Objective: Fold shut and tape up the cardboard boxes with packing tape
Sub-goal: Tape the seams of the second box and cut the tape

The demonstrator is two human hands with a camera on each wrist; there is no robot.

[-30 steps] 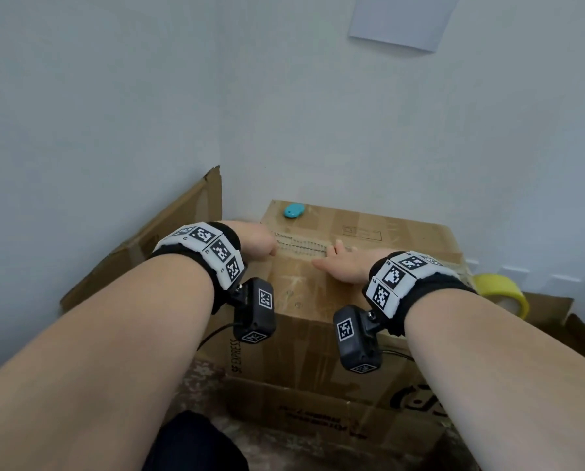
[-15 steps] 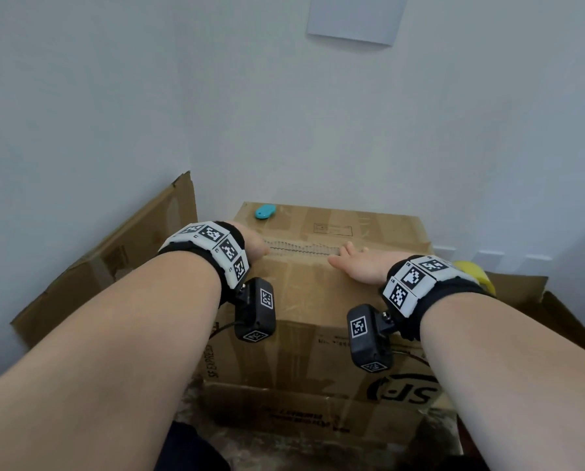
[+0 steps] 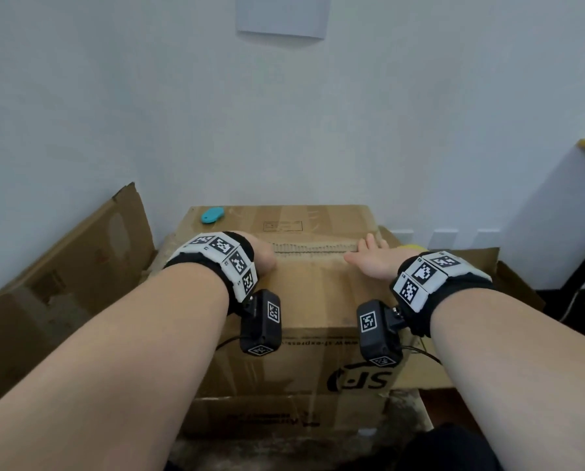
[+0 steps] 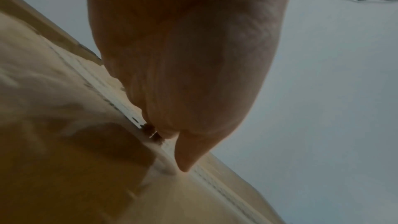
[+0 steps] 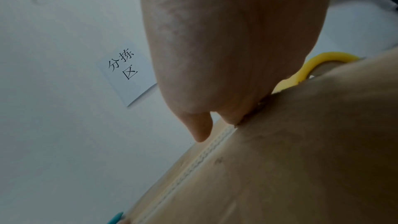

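A brown cardboard box (image 3: 318,294) stands in front of me with its top flaps folded down, meeting at a ragged corrugated seam (image 3: 315,248). My left hand (image 3: 265,258) presses on the near flap at the seam's left end; the wristband hides its fingers. In the left wrist view the palm (image 4: 193,57) bears on the box (image 4: 64,159) with the thumb stretched out. My right hand (image 3: 369,263) lies flat at the seam's right end, fingers straight across it. A yellow tape roll (image 5: 318,60) sits just behind the box's right side.
A small teal object (image 3: 212,215) lies on the far flap's left corner. Flattened cardboard (image 3: 63,266) leans against the left wall. Another open box (image 3: 488,266) is at the right. A white wall with a paper sign (image 3: 282,15) stands close behind.
My right hand has slid to the right along the seam, so the hands are farther apart. The head view has turned and now faces the box squarely.
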